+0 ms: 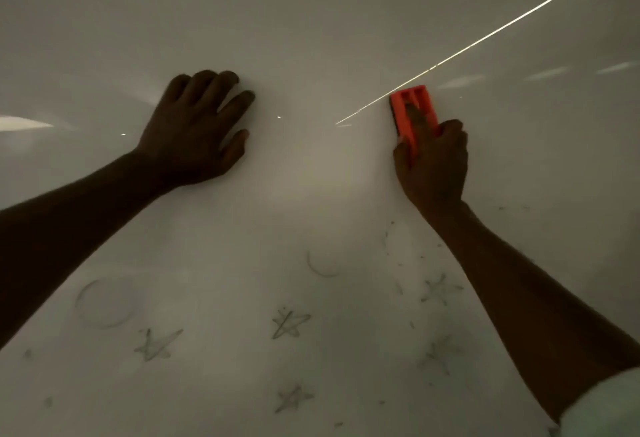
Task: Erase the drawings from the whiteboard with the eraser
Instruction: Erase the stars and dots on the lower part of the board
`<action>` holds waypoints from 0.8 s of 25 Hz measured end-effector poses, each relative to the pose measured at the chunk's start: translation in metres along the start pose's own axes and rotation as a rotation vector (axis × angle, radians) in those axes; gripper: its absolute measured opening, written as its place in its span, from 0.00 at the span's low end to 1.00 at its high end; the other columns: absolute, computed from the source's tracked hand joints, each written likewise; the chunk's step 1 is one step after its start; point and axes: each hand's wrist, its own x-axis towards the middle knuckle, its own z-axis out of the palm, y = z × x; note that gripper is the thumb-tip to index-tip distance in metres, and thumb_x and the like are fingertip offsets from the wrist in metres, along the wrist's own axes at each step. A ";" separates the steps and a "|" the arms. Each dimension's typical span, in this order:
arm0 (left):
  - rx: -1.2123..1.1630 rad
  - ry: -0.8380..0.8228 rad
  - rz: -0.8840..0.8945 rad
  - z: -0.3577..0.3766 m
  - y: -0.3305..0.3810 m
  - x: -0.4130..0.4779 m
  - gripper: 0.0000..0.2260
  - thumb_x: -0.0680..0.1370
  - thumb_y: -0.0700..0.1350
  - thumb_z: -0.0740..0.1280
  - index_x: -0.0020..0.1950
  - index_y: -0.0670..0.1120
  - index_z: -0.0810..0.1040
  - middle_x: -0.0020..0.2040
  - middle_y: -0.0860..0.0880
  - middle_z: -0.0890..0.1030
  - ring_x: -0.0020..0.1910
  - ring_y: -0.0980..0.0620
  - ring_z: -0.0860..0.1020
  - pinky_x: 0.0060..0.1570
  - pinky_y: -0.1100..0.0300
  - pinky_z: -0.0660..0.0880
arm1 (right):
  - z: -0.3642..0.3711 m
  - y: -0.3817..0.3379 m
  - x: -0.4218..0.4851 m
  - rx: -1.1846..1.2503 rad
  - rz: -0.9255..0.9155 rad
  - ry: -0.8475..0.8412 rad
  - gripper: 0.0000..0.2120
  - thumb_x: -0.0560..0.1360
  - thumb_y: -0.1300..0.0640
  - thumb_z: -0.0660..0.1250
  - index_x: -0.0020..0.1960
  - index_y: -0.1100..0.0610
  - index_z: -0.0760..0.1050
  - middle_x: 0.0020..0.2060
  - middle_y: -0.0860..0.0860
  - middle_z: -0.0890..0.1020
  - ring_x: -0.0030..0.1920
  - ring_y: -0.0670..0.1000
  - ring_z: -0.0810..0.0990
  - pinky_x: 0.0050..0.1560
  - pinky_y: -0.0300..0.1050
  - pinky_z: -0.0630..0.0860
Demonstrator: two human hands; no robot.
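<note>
The whiteboard fills the whole view. My right hand presses an orange eraser flat against the board at the right of centre, with one finger lying in the eraser's groove. My left hand rests flat on the board to the left, fingers apart, holding nothing. Below both hands, grey drawings remain: a circle, a partly wiped arc, and several stars, such as a star in the middle and a star at lower left.
A bright thin reflection line runs diagonally from the eraser up to the top right corner. Faint smudges and ink specks lie below my right hand. A white sleeve edge shows at the bottom right.
</note>
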 end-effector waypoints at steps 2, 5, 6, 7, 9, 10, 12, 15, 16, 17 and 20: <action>-0.017 0.018 -0.016 -0.005 -0.016 -0.022 0.25 0.82 0.55 0.58 0.72 0.39 0.72 0.69 0.34 0.72 0.63 0.33 0.71 0.58 0.42 0.68 | 0.007 -0.042 -0.020 0.134 0.248 0.046 0.32 0.77 0.43 0.60 0.78 0.51 0.60 0.58 0.61 0.70 0.54 0.60 0.71 0.52 0.49 0.75; -0.037 0.019 -0.012 -0.004 -0.021 -0.034 0.24 0.82 0.54 0.59 0.71 0.39 0.72 0.68 0.34 0.73 0.62 0.34 0.71 0.57 0.43 0.68 | 0.020 -0.135 -0.149 0.300 -0.144 -0.024 0.28 0.76 0.45 0.60 0.76 0.45 0.62 0.55 0.60 0.69 0.51 0.60 0.71 0.49 0.49 0.72; -0.044 0.021 -0.011 -0.004 -0.020 -0.036 0.24 0.82 0.54 0.59 0.71 0.39 0.72 0.68 0.34 0.73 0.62 0.34 0.71 0.57 0.43 0.67 | 0.018 -0.153 -0.198 0.306 -0.397 -0.141 0.26 0.78 0.45 0.59 0.75 0.44 0.63 0.57 0.60 0.69 0.51 0.61 0.71 0.50 0.51 0.72; -0.058 0.028 -0.009 -0.005 -0.019 -0.036 0.24 0.82 0.54 0.58 0.71 0.39 0.72 0.68 0.34 0.73 0.62 0.34 0.71 0.57 0.43 0.67 | 0.015 -0.159 -0.232 0.301 -0.596 -0.236 0.24 0.79 0.45 0.58 0.74 0.43 0.64 0.57 0.61 0.69 0.51 0.61 0.72 0.51 0.53 0.72; -0.081 0.046 -0.008 -0.006 -0.021 -0.038 0.23 0.82 0.54 0.59 0.70 0.39 0.72 0.68 0.34 0.73 0.62 0.34 0.72 0.57 0.44 0.67 | 0.011 -0.131 -0.231 0.305 -0.721 -0.306 0.20 0.79 0.43 0.58 0.70 0.42 0.67 0.55 0.58 0.72 0.48 0.60 0.73 0.48 0.53 0.70; -0.076 0.054 -0.013 -0.007 -0.021 -0.040 0.23 0.82 0.54 0.59 0.70 0.39 0.73 0.68 0.35 0.74 0.62 0.34 0.72 0.57 0.44 0.68 | 0.011 -0.107 -0.208 0.329 -0.608 -0.256 0.19 0.77 0.40 0.59 0.67 0.42 0.69 0.53 0.55 0.75 0.47 0.57 0.75 0.44 0.53 0.71; -0.061 0.056 -0.027 -0.006 -0.019 -0.042 0.23 0.82 0.54 0.59 0.70 0.38 0.72 0.68 0.35 0.74 0.63 0.34 0.71 0.58 0.43 0.68 | 0.010 -0.056 -0.152 0.214 -0.299 -0.067 0.20 0.76 0.40 0.61 0.66 0.44 0.69 0.52 0.55 0.75 0.47 0.57 0.75 0.42 0.50 0.72; -0.042 0.070 -0.033 0.000 -0.017 -0.036 0.23 0.82 0.55 0.59 0.69 0.39 0.71 0.67 0.35 0.73 0.63 0.34 0.71 0.57 0.43 0.68 | 0.015 -0.028 -0.120 0.138 0.185 0.149 0.25 0.76 0.47 0.64 0.72 0.50 0.67 0.55 0.61 0.72 0.51 0.59 0.71 0.47 0.49 0.74; -0.029 0.083 -0.036 0.002 -0.016 -0.036 0.23 0.82 0.55 0.58 0.68 0.39 0.71 0.67 0.35 0.73 0.63 0.35 0.70 0.56 0.44 0.68 | 0.020 -0.044 -0.135 0.137 0.285 0.176 0.25 0.75 0.48 0.65 0.70 0.52 0.69 0.55 0.60 0.71 0.51 0.59 0.71 0.47 0.50 0.74; -0.017 0.087 -0.041 0.003 -0.017 -0.037 0.23 0.82 0.55 0.58 0.68 0.39 0.71 0.66 0.35 0.74 0.63 0.35 0.70 0.56 0.44 0.68 | 0.024 -0.071 -0.159 0.170 0.289 0.170 0.26 0.73 0.48 0.65 0.69 0.55 0.71 0.54 0.59 0.71 0.51 0.59 0.71 0.48 0.51 0.73; 0.046 0.053 -0.054 0.000 -0.016 -0.037 0.23 0.83 0.56 0.57 0.68 0.39 0.71 0.67 0.35 0.75 0.64 0.35 0.71 0.57 0.45 0.68 | 0.012 -0.168 -0.263 0.334 -0.117 -0.123 0.27 0.68 0.49 0.68 0.68 0.50 0.75 0.56 0.59 0.70 0.52 0.61 0.72 0.50 0.52 0.71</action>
